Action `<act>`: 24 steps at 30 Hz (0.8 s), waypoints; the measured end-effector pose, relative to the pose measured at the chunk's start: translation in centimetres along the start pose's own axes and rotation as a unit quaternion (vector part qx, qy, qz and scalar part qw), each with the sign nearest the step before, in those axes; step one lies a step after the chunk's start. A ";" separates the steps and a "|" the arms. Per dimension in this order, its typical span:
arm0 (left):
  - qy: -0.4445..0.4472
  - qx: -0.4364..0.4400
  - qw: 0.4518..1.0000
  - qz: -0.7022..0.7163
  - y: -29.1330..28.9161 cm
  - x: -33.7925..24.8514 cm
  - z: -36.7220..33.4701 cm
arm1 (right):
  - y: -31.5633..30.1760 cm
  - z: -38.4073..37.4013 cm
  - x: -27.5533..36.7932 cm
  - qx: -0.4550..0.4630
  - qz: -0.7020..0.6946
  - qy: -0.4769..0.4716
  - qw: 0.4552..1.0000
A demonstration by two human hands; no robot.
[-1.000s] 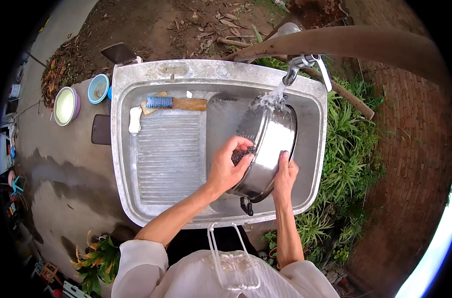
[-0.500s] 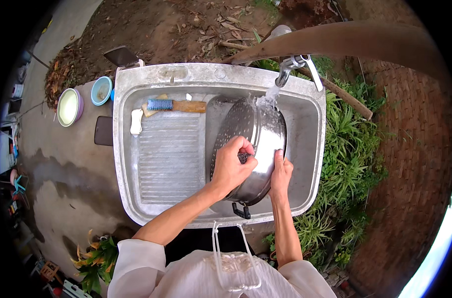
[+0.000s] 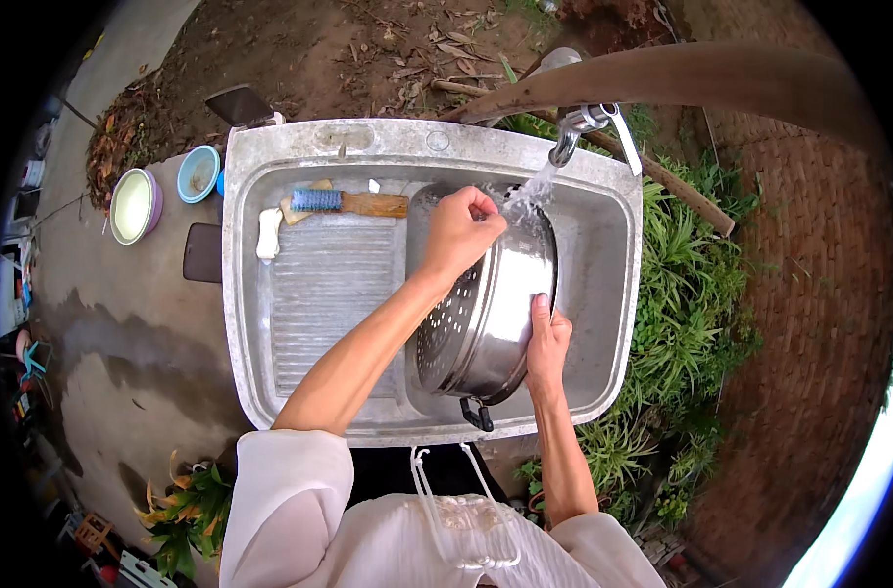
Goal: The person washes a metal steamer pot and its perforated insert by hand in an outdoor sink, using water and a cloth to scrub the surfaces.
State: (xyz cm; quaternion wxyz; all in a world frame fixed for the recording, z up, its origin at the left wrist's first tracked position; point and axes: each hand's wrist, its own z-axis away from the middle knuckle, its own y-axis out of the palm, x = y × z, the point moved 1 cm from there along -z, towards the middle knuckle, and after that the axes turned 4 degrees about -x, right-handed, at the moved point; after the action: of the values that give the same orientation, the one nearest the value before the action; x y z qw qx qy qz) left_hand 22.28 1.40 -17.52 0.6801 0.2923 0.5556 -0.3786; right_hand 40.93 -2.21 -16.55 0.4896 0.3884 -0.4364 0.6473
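A shiny metal steamer pot (image 3: 510,318) with a perforated base stands tilted on its side in the sink's deep basin (image 3: 592,294). Its black handle (image 3: 477,416) points toward me. With its fingers curled, my left hand (image 3: 459,235) is at the pot's far upper part, beside the running water (image 3: 533,193). The dark scouring pad that showed in its grip half a second ago is hidden by the fingers now. My right hand (image 3: 548,345) grips the pot's right rim, thumb on the outer wall. Water pours from the tap (image 3: 571,135) onto the pot.
Left of the basin is a ribbed washboard (image 3: 334,304). A blue-bristled wooden brush (image 3: 368,204) and a white bar (image 3: 269,233) lie along its far and left edges. Two basins (image 3: 199,173) stand on the ground at left; green plants (image 3: 682,284) grow at right.
My left hand has moved away from me, up the pot toward the falling water, and the pad is no longer visible. My right hand keeps its grip on the rim.
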 end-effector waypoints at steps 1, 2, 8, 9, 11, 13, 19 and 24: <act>0.020 0.004 1.000 -0.021 0.5 -0.3 1.4 | -0.4 -0.2 -0.2 -0.014 -0.012 -0.009 1.000; 0.000 0.025 1.000 -0.006 0.9 -0.5 3.5 | -1.7 -0.9 -0.8 -0.019 0.024 0.019 0.999; 0.087 -0.001 0.994 -0.064 0.0 -0.6 0.9 | 0.4 -2.4 -0.1 -0.022 -0.001 0.008 1.000; 0.102 -0.024 0.991 -0.086 0.2 -0.9 -0.5 | 0.8 -2.9 0.1 -0.011 0.006 0.011 1.000; 0.234 0.011 0.964 -0.124 1.0 -0.7 1.7 | 0.0 -4.1 -0.4 -0.029 -0.007 0.033 0.999; 0.272 0.015 0.951 -0.149 1.9 -0.3 5.1 | -1.1 -4.5 -0.1 -0.022 -0.040 0.018 0.999; 0.097 0.133 0.903 -0.397 0.2 0.0 -3.8 | 2.4 -2.5 0.7 0.002 0.073 -0.027 0.997; 0.419 0.124 0.821 -0.368 3.3 0.3 4.7 | 3.0 -4.4 3.7 -0.073 0.010 -0.030 0.997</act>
State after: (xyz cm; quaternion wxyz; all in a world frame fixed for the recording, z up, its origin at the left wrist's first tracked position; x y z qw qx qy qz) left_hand 27.64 -0.70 -16.91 0.1501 0.2785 0.8013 -0.5079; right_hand 36.91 2.66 -15.08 0.4969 0.3667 -0.5009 0.6064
